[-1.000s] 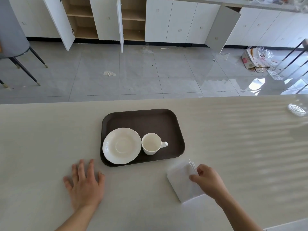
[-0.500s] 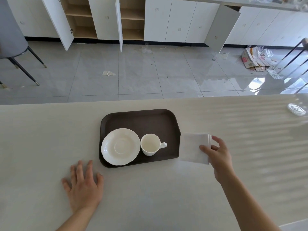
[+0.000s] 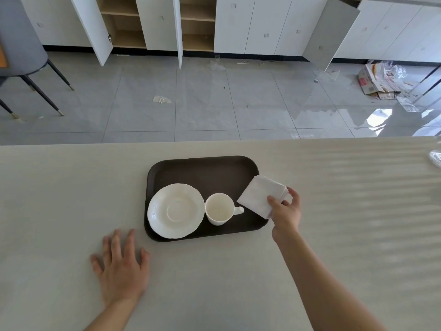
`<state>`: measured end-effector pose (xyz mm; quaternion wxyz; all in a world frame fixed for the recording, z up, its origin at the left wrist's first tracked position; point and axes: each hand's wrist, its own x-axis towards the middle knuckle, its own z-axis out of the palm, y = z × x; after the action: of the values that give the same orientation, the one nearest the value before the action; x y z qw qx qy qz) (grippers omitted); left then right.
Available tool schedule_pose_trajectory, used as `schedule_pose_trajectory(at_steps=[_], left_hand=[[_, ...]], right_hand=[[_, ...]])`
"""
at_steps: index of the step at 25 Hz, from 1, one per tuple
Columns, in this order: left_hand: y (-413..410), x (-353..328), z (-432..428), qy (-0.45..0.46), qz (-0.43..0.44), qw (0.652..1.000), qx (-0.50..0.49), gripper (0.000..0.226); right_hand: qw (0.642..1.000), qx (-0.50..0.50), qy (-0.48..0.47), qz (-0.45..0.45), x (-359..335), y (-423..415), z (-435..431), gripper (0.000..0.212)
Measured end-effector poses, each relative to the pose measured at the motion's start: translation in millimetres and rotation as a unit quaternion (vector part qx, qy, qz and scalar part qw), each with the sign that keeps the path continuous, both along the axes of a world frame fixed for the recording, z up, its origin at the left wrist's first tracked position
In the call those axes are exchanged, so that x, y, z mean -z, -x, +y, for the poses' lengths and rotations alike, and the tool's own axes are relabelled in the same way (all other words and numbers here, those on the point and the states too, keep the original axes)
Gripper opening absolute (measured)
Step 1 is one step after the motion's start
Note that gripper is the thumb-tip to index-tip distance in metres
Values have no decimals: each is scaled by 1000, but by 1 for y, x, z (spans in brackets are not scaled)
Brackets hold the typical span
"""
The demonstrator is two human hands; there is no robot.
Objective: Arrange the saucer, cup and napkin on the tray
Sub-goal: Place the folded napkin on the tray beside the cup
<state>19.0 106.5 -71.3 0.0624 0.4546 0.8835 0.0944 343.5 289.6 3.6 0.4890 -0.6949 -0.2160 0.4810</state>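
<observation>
A dark brown tray lies on the pale counter. On its left half rests a white saucer, and an empty white cup stands upright right beside it, handle pointing right. My right hand pinches a folded white napkin by its near corner, holding it over the tray's right edge, tilted like a diamond. Whether the napkin touches the tray I cannot tell. My left hand lies flat on the counter, fingers spread, just below the tray's left corner.
The counter's far edge drops to a tiled floor with open white cabinets behind. A clear glass object sits at the counter's far right. A grey chair stands at the left, cardboard litter at the right.
My right hand has lifted the napkin off the counter in front of the tray and carried it up and left, over the tray's right edge. The left hand stayed flat.
</observation>
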Motion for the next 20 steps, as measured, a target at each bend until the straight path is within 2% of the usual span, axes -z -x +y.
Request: schedule_pose_trajectory(at_steps=[7,11,16,20], left_hand=[[0,-1,0,7,5,1000,5,64],[0,-3,0,4,1,1000,4,65],[-2,-6,1,-4,-1,1000,4,66],[-2,-6,1,0,1,1000,6,66]], right_hand=[[999,9,36,-19,10,3,5,33],[996,-15,52,-68,10,-3,4,29],[978,-102,68,-171,9,-10,-3,52],[957,-154,80,-231,6,-13,-11,56]])
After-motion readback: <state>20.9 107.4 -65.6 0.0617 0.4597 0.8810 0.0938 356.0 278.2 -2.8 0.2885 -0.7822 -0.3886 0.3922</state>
